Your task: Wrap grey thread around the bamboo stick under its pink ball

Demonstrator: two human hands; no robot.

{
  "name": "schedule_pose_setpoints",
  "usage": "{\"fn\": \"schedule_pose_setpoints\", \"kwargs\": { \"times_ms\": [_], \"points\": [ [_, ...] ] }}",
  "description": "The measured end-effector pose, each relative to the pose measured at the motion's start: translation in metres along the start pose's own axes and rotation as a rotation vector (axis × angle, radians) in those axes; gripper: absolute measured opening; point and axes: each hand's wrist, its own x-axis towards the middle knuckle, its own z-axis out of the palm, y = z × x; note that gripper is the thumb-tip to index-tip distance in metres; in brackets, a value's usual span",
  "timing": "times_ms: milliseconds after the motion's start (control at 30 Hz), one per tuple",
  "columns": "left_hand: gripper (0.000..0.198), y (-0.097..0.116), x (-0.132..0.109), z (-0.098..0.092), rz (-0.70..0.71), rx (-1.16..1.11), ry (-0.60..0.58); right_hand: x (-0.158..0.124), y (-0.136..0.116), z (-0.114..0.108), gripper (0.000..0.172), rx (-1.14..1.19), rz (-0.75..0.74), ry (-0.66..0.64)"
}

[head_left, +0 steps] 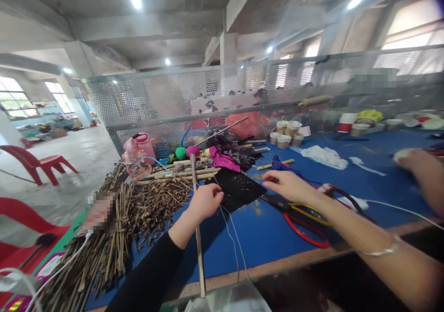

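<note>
My left hand [205, 202] is closed around a long light wooden stick [200, 261], which stands nearly upright and carries a greyish knob at its top. Thin pale strings [233, 238] hang down to the right of that hand. A black cloth [237, 188] with small scraps on it lies between my two hands. My right hand [282, 182] hovers over the cloth's right edge, its fingers slightly curled and apart, with nothing visible in them. Beneath my right forearm lie scissors with red [307, 238] and yellow handles.
Bundled dry stems [114, 228] cover the table's left side. Green [181, 153] and magenta balls, a pink jug [138, 154] and paper cups [284, 140] stand toward the mesh partition [166, 99]. Another person's hand [416, 164] is at the far right.
</note>
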Motion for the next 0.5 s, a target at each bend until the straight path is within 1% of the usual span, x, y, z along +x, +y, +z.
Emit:
{"fn": "schedule_pose_setpoints", "kwargs": {
  "times_ms": [67,133,233,300,367,433,500],
  "points": [
    [0.029,0.009,0.013,0.005,0.064,0.065,-0.097,0.037,-0.02,0.029,0.02,0.028,-0.078,-0.038],
    [0.03,0.015,0.025,0.009,0.118,0.139,-0.201,0.079,-0.035,0.055,0.021,0.04,-0.104,-0.035],
    [0.03,0.016,0.038,0.01,0.176,0.23,-0.313,0.143,-0.047,0.082,0.019,-0.014,-0.102,-0.005],
    [0.03,0.013,0.043,0.008,0.205,0.264,-0.371,0.181,-0.048,0.094,0.019,-0.066,-0.062,0.006],
    [0.031,0.007,0.049,0.006,0.22,0.277,-0.411,0.211,-0.044,0.101,0.021,-0.105,-0.02,0.024],
    [0.031,-0.002,0.056,0.004,0.216,0.283,-0.421,0.233,-0.036,0.105,0.026,-0.138,0.017,0.05],
    [0.032,-0.011,0.064,0.003,0.209,0.297,-0.413,0.248,-0.024,0.104,0.035,-0.171,0.053,0.073]
  ]
}}
